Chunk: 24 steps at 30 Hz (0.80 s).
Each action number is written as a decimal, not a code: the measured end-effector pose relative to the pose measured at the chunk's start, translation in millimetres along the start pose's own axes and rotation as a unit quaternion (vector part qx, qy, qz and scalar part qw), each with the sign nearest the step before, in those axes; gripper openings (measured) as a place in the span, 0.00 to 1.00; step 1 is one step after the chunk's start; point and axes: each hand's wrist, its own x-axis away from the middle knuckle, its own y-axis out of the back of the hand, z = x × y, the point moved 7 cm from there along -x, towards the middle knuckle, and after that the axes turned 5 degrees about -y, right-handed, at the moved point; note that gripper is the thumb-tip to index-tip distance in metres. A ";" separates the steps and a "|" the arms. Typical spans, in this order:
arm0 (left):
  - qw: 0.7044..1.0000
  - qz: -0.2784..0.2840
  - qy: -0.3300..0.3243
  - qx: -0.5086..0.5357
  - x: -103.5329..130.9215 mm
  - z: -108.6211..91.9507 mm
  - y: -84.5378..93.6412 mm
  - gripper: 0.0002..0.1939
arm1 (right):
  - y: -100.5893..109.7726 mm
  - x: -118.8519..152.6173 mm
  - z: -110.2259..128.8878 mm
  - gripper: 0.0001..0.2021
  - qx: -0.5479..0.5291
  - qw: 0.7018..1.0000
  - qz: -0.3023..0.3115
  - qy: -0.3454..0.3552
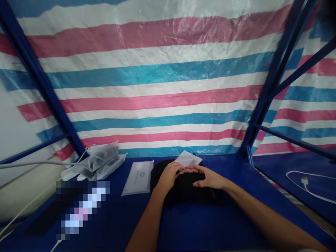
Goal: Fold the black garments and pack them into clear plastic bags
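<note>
Forearms [147,224] are lying nearest; beside a white sheet [187,158] at the black cloth's [189,194] far side, the left hand [170,175] is resting curled, pinch unclear; the right hand [211,177] is holding its thumb apart. Light touch is probably working best.

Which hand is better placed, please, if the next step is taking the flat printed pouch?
Probably the left hand: it is nearer to the pouch, while the right hand is farther away, over the black item.

Black fabric bundle [187,192] under our hands [212,177], plain white slip [188,158] just beyond them, blue bench [183,225] beneath, grey-printed white pouch [137,182] to their left, pink-white-blue striped sheeting [168,101] ahead, dark blue posts [43,80] either side
</note>
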 end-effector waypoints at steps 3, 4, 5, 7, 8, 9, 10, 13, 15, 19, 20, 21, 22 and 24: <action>1.000 -0.001 0.004 0.003 0.6 -1.4 0.3 0.18 | 0.7 0.4 4.6 0.33 0.014 1.000 -0.001 0.000; 1.000 0.000 0.003 0.000 0.8 -2.1 0.0 0.19 | 1.2 0.7 5.3 0.33 0.013 1.000 -0.002 0.003; 1.000 0.000 0.002 -0.006 0.9 -2.8 -0.4 0.19 | 1.6 1.0 5.4 0.32 0.010 1.000 -0.003 0.005; 1.000 0.002 0.001 -0.018 0.7 -4.3 -1.7 0.15 | 2.0 1.5 4.0 0.29 0.002 1.000 -0.002 0.009; 1.000 0.002 0.002 -0.023 0.2 -4.9 -2.2 0.13 | 2.5 1.6 2.7 0.28 -0.001 1.000 -0.001 0.010; 1.000 0.000 0.003 -0.026 -0.5 -5.3 -2.4 0.11 | 3.7 1.6 1.0 0.27 -0.001 1.000 -0.002 0.011; 0.999 -0.006 0.007 -0.031 -1.2 -5.5 -1.7 0.09 | 6.0 1.5 -1.0 0.27 0.002 1.000 -0.006 0.012; 0.997 -0.056 0.025 -0.054 -2.8 -4.8 9.1 0.08 | 20.8 0.1 -10.2 0.29 0.026 0.999 -0.039 0.009; 0.991 -0.111 0.035 -0.063 -1.7 -4.6 23.1 0.08 | 36.9 -0.8 -18.6 0.29 0.048 0.995 -0.083 0.002; 0.975 -0.208 0.037 -0.067 4.4 -4.9 51.3 0.07 | 69.1 -0.2 -35.4 0.28 0.082 0.977 -0.195 -0.025; 0.971 -0.224 0.038 -0.072 6.1 -4.7 56.0 0.07 | 72.9 -0.2 -38.4 0.28 0.084 0.974 -0.209 -0.032; 0.967 -0.239 0.041 -0.077 7.7 -4.3 59.9 0.07 | 74.0 -0.7 -40.1 0.28 0.084 0.973 -0.212 -0.035; 0.963 -0.253 0.044 -0.082 9.4 -3.9 62.9 0.07 | 73.0 -1.6 -40.5 0.28 0.084 0.974 -0.208 -0.033; 0.953 -0.286 0.051 -0.091 13.2 -3.1 67.8 0.07 | 67.3 -3.4 -38.0 0.28 0.084 0.978 -0.192 -0.021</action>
